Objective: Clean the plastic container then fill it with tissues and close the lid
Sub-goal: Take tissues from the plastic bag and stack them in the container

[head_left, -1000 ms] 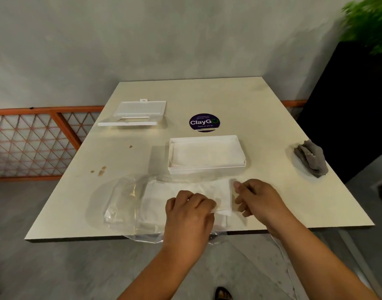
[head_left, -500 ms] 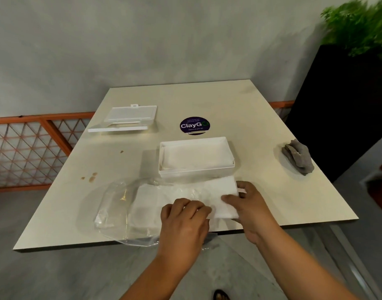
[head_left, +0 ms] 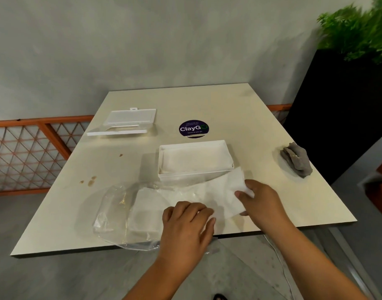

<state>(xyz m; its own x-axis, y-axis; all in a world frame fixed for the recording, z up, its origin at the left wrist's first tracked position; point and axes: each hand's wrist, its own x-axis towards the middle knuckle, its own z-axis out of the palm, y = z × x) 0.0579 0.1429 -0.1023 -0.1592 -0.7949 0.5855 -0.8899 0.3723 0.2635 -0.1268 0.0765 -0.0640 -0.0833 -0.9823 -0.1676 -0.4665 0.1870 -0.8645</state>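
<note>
A single head-worn view looks forward and down from above the near edge of the table [head_left: 240,109], facing the grey wall [head_left: 142,50] behind its far edge. The wide-angle lens takes in the whole tabletop. Both forearms enter from the bottom, nearest the lens. An orange lattice railing [head_left: 30,148] lies left, a black planter [head_left: 346,109] right.

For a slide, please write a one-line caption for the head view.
Right hand pulls a tissue from the plastic bag held by the left hand, beside the open container.
</note>
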